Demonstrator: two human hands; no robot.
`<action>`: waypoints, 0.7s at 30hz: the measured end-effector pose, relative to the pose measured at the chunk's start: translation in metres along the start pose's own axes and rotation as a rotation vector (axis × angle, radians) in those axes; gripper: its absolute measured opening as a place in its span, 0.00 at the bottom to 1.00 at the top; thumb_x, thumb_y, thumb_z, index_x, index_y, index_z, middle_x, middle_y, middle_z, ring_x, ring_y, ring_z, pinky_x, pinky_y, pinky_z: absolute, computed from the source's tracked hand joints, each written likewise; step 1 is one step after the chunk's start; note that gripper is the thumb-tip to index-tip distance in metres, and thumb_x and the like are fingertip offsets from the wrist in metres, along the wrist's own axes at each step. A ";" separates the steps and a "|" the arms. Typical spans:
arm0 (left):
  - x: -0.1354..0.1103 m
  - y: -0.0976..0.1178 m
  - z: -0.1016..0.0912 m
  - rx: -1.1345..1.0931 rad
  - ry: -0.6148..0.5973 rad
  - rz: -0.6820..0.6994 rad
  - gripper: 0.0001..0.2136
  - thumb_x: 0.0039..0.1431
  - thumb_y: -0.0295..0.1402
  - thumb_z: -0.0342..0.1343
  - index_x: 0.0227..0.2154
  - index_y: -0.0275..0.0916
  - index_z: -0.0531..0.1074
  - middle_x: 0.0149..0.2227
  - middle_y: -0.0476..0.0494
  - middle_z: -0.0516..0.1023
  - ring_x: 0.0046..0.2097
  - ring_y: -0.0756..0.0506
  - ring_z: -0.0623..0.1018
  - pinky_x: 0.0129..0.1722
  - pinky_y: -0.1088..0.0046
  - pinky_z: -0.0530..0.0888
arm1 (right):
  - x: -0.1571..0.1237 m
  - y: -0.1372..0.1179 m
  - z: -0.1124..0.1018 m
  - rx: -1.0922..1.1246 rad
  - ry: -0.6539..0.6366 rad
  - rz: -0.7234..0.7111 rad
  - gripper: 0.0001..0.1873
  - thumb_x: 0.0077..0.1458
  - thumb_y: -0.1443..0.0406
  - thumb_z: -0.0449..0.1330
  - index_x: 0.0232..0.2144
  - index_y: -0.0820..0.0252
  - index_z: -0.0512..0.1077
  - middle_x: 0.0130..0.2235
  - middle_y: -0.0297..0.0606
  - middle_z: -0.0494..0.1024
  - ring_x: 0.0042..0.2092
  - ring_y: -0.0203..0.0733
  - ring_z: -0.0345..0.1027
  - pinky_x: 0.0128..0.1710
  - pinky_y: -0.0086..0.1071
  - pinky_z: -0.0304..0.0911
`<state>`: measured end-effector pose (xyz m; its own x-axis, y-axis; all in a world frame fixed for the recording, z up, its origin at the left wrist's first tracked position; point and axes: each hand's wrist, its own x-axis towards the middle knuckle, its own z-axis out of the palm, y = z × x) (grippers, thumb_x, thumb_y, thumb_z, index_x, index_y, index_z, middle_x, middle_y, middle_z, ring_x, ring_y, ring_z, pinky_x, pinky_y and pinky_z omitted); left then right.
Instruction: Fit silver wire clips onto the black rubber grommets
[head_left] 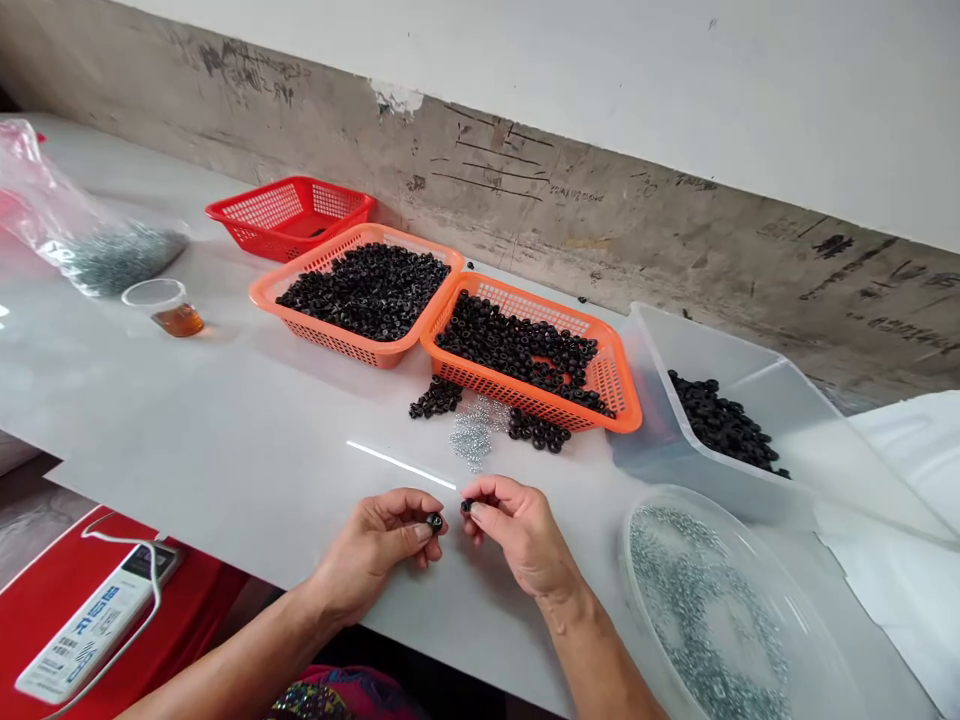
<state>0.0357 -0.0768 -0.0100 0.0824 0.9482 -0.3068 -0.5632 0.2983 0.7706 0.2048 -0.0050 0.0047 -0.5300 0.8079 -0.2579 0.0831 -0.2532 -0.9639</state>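
- Ref pt: right orange basket (525,400), mesh, on grey worktop (187,400), stained concrete wall (600,190) just behind it. Holds loose black grommets (517,345), rubber by the look.
- Clear plastic bin (712,490): just R of ref basket, tilted at an angle to it, black grommets piled inside.
- Round clear tub (626,570): in front of ref basket, to the R, small steel rings (697,620) spread across base.
- Left orange basket (337,345): touching ref basket on its L, heaped w/ grommets.
- Red mesh basket (289,215): behind and L of ref basket, contents hard to see.
- Plastic bag (45,220): far L of ref basket, grey small parts inside.
- Plastic cup (154,295): L of ref basket, well apart, amber liquid in bottom.
- L hand (375,550), R hand (521,530): in front of ref basket, near worktop edge, just apart.
- L grip: thumb and fingers pressed together, pinching black grommet (434,521).
- R grip: same, pinching black grommet (467,507).
- Silver ring pile (471,435): on worktop just in front of ref basket, between two small grommet heaps (435,398).
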 end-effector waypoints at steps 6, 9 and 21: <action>0.000 0.003 -0.001 -0.073 0.034 -0.015 0.09 0.47 0.27 0.61 0.34 0.33 0.72 0.31 0.43 0.77 0.26 0.52 0.73 0.26 0.77 0.67 | -0.009 -0.040 0.006 -0.260 0.048 -0.052 0.06 0.51 0.65 0.56 0.33 0.61 0.68 0.24 0.31 0.70 0.25 0.32 0.62 0.26 0.27 0.60; 0.001 0.005 0.000 -0.109 0.026 -0.016 0.08 0.48 0.27 0.61 0.32 0.33 0.72 0.30 0.43 0.77 0.26 0.52 0.73 0.26 0.77 0.66 | -0.010 -0.055 0.015 -0.514 0.008 -0.174 0.03 0.52 0.67 0.56 0.30 0.60 0.69 0.25 0.32 0.69 0.27 0.32 0.61 0.27 0.27 0.60; 0.003 0.005 -0.002 -0.172 0.079 -0.019 0.07 0.45 0.25 0.62 0.30 0.33 0.73 0.22 0.48 0.75 0.25 0.52 0.72 0.26 0.78 0.66 | -0.007 -0.021 0.026 -0.743 0.049 -0.479 0.06 0.52 0.72 0.53 0.33 0.59 0.66 0.30 0.35 0.69 0.29 0.34 0.62 0.30 0.28 0.61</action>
<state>0.0317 -0.0730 -0.0078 0.0336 0.9291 -0.3683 -0.6950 0.2866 0.6595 0.1848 -0.0193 0.0290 -0.6135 0.7643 0.1987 0.3972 0.5161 -0.7589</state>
